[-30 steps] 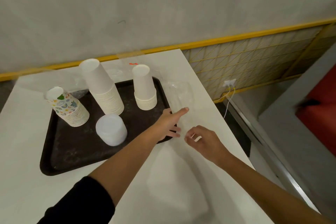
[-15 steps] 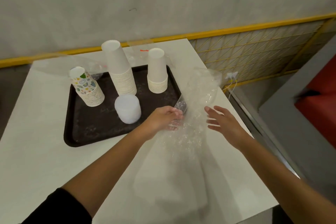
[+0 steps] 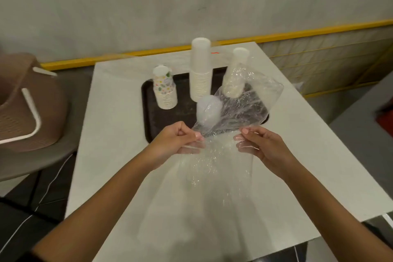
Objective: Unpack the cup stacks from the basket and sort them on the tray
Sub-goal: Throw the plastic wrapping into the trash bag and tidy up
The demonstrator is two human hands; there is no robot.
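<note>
Left hand (image 3: 176, 138) and right hand (image 3: 263, 144) each pinch an edge of a crinkled clear plastic bag (image 3: 244, 104) above the counter (image 3: 114, 155). Just beyond them on the black tray (image 3: 168, 117) stand upturned cups: patterned stack (image 3: 164, 89), tall white stack (image 3: 201, 70), shorter white stack (image 3: 236, 70) behind the plastic, frosted stack (image 3: 208, 108) nearest the hands. The brown basket (image 3: 23, 108) sits well out past the left hand.

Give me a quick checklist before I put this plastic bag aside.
1. Grip: left hand and right hand both pinch the plastic bag: ok.
2. Bag empty: cannot tell.
3. Upright on the tray: patterned stack, tall white stack, short white stack, frosted stack: ok.
4. Bag clear of the short white stack: cannot tell; it overlaps it in view.
5. The basket emptied: cannot tell.
</note>
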